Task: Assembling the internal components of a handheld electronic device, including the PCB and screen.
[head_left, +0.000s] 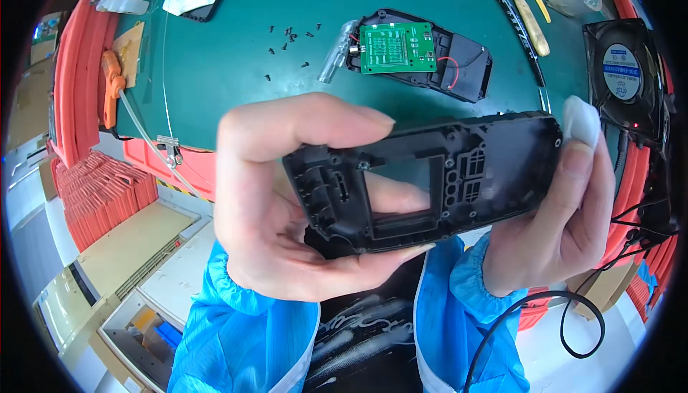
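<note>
Held up in front of me is a black plastic housing half [502, 178], its ribbed inside showing, with a rectangular window and small button openings. My left hand [251, 199] wraps round its left end, thumb and fingers on opposite edges; one finger shows through the window. My right hand [555, 242] grips the right end. White material [582, 121] covers a fingertip there; whether it is a finger cot or cloth I cannot tell. Beyond, on the green mat, lies the other housing half [469, 70] with a green circuit board [398, 48], red wires and a clear-wrapped cylinder [335, 53].
Several small black screws [289, 35] lie scattered on the green mat [222, 70]. A black fan [623, 70] stands at the right, near a wooden-handled knife [532, 27] and a black pen [512, 17]. At the left are an orange-handled tool [111, 88] and red foam [79, 78].
</note>
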Demonstrator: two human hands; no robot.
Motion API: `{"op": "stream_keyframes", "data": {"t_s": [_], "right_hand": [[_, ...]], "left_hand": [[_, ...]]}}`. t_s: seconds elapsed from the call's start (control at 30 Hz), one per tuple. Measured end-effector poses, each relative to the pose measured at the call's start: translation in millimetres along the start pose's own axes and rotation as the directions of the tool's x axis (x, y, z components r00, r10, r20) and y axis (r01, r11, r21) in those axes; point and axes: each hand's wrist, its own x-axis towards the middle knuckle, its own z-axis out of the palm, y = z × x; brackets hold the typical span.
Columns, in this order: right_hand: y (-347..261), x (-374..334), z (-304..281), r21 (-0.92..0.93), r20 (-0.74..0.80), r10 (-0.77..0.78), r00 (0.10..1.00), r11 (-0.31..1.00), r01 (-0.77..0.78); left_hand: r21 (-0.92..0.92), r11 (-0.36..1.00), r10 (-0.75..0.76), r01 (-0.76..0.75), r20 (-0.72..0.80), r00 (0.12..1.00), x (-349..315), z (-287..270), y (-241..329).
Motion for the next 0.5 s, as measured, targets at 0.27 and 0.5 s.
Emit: {"op": "stream_keyframes", "data": {"t_s": [0.27, 0.5], "right_hand": [[-7.4, 0.4, -2.3, 0.051, 0.081, 0.073, 0.994, 0.996, -0.077], [-6.8, -1.6, 1.3, -0.054, 0.090, 0.031, 0.996, 0.998, -0.026]], "left_hand": [[-0.368, 0.911, -0.192, 0.185, 0.017, 0.981, -2.7, 9.4, 6.4], [-0.411, 0.905, -0.100, 0.110, 0.047, 0.994, 5.6, 8.8, -0.9]]}}
